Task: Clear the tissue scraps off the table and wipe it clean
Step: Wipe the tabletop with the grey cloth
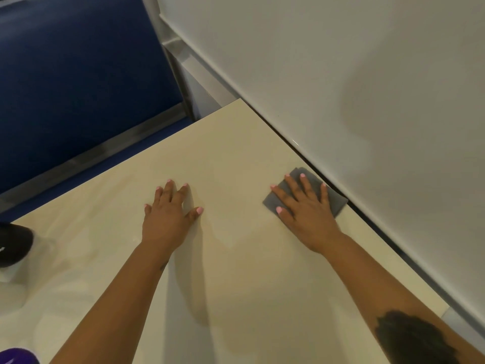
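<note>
- Left hand [168,214]: bare; no ring or watch visible; nails painted pale pink, short and rounded
- Left forearm [126,285]: bare, no sleeve in view; small dark mark on the inner side near the wrist, too small to read
- Right hand [304,206]: bare; same pale pink polish on every visible nail
- Right forearm [380,285]: bare, unsleeved; large dark tattoo [412,337] near the elbow, solid patch with blurred edges, design unclear
</note>
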A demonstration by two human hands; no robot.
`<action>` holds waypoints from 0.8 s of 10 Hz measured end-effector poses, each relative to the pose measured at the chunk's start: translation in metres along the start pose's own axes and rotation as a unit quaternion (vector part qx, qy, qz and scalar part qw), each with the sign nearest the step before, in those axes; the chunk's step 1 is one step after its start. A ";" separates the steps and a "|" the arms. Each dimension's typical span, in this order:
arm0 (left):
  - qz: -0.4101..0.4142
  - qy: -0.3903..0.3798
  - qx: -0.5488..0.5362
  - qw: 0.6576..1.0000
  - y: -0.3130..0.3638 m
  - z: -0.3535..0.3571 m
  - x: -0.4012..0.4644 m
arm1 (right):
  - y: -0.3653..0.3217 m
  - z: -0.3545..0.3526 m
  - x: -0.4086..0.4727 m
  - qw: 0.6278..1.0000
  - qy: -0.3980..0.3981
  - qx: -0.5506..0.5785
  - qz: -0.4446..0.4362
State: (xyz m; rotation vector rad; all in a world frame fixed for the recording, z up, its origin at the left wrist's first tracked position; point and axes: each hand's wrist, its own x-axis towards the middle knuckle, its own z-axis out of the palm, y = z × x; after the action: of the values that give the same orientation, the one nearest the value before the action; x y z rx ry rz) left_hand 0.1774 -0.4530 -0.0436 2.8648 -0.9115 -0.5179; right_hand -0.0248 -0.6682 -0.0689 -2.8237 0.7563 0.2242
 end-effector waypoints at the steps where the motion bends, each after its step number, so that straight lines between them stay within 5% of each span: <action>1: -0.001 0.003 -0.008 1.000 0.000 0.000 0.000 | -0.037 0.000 0.015 1.000 0.005 0.005 -0.010; 3: -0.002 0.003 -0.006 1.000 0.000 0.001 0.002 | -0.033 0.007 -0.031 0.989 -0.015 0.016 -0.149; 5: -0.003 0.002 -0.007 1.000 -0.001 0.002 0.001 | -0.039 0.000 -0.002 0.999 0.001 -0.006 -0.052; 7: 0.001 0.006 -0.011 1.000 0.000 0.001 0.000 | -0.055 0.022 -0.053 0.981 0.013 0.013 -0.191; 8: 0.001 0.002 -0.015 1.000 0.001 -0.001 0.000 | -0.024 0.017 -0.059 0.989 0.007 0.019 -0.143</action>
State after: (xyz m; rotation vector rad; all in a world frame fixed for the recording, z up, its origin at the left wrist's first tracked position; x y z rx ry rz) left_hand 0.1766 -0.4538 -0.0426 2.8368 -0.8975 -0.5211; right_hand -0.0647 -0.6153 -0.0698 -2.8554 0.3453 0.1419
